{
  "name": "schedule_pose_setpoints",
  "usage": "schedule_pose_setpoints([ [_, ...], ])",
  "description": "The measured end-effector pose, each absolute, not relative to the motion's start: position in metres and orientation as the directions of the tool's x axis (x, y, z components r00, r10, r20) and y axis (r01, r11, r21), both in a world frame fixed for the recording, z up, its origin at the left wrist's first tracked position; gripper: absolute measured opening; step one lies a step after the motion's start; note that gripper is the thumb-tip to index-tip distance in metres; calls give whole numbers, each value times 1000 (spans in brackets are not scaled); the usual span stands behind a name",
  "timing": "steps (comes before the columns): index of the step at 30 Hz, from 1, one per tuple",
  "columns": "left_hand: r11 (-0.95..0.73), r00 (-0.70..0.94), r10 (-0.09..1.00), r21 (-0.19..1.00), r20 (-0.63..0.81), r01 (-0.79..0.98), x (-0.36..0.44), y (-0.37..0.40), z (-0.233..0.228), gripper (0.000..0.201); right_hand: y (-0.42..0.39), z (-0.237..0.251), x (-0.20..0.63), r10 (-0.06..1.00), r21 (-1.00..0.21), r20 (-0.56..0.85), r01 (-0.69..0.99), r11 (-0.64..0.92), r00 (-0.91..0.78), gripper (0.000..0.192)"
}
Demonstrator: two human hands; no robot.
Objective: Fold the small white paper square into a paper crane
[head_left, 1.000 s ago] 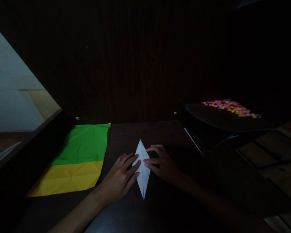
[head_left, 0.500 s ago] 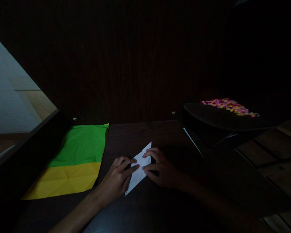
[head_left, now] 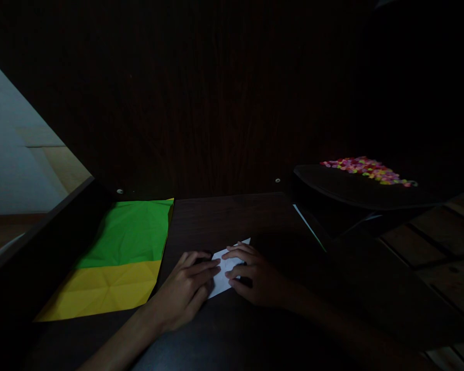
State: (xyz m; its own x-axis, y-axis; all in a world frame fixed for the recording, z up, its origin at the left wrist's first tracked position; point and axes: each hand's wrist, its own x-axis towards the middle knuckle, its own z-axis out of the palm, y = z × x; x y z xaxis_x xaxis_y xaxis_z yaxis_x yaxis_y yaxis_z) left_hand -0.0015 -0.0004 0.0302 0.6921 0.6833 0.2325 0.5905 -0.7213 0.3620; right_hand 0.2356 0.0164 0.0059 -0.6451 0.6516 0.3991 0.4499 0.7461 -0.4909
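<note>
From my feed I count one folded white paper piece (head_left: 226, 268) on the dark desk (head_left: 232, 216), pinned flat under both hands. Left hand (head_left: 187, 288) fingers lie close together on its left edge, right hand (head_left: 251, 275) fingers slightly spread over the middle. Two creased sheets lie left of the fingers: one green (head_left: 133, 232), one yellow (head_left: 104, 288).

Home craft desk (head_left: 232, 216), origami paper (head_left: 116, 257)

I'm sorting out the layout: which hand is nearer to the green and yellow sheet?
Left. The left hand lies just right of the green and yellow sheet; the right hand sits farther right, across the white folded paper.
</note>
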Motion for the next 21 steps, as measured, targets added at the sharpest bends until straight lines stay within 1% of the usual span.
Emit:
schedule_pose_setpoints([
  [3, -749, 715, 658, 309, 236, 587, 1, -2, 35, 35, 17, 7, 236, 637, -476, 409, 443, 760, -653, 10],
  [8, -808, 744, 589, 211, 316, 551, 2, -1, 32, 44, 14, 6, 236, 608, -428, 411, 445, 787, -680, 12],
  [12, -838, 764, 543, 160, 349, 522, 2, -1, 27, 32, 13, 5, 238, 566, -358, 433, 442, 822, -702, 15],
  [14, -850, 773, 521, 142, 362, 507, 1, -1, 26, 28, 13, 8, 241, 544, -330, 419, 437, 837, -727, 17],
  [18, -873, 801, 477, 93, 362, 478, 1, -1, 24, 27, 13, 15, 245, 516, -305, 398, 421, 854, -759, 29],
  [21, -881, 808, 456, 58, 374, 470, 1, 0, 23, 28, 15, 19, 247, 484, -288, 414, 394, 873, -771, 33],
])
